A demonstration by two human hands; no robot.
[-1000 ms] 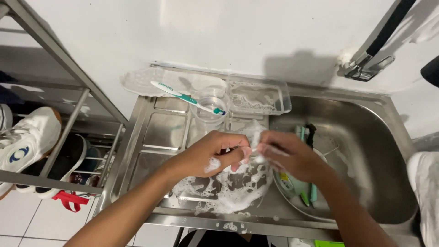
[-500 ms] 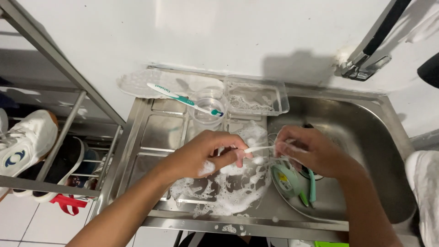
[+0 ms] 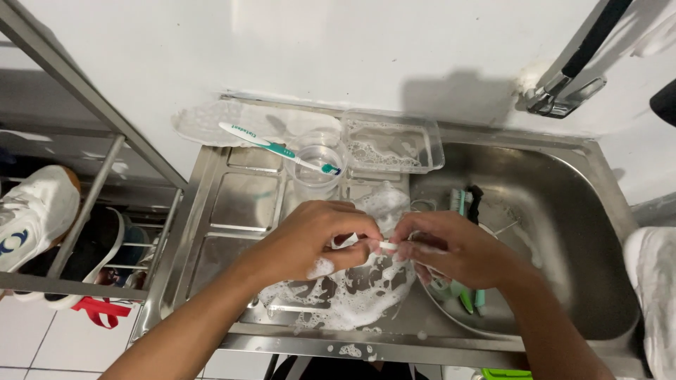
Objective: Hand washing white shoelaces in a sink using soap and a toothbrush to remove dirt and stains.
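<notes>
**Small white stick-like thing, pinched between two soapy hands over the drainboard**

Small white item (image 3: 367, 243) held right in the middle, just above the foam (image 3: 352, 292) spread on the steel drainboard (image 3: 239, 204). Hard to tell exactly what it is, mostly hidden by fingers. Left hand (image 3: 317, 239) curled tight around one end, suds on the knuckles. Right hand (image 3: 454, 250) closed too, fingertips pinching the other end, both hands nearly touching.

Just under the right hand, a metal bowl (image 3: 458, 317) with green and teal handles (image 3: 468, 299) poking out, sitting in the sink basin (image 3: 563, 232). Further back, a clear plastic cup (image 3: 315, 169) with a white and teal toothbrush (image 3: 278, 148) lying across the rim. Beside that, a clear rectangular tray (image 3: 394, 144) with suds inside. Off to the left, a metal rack (image 3: 91, 204) and white sneakers (image 3: 32, 214) down on the floor. Faucet (image 3: 570, 77) up top right against the white wall.
</notes>
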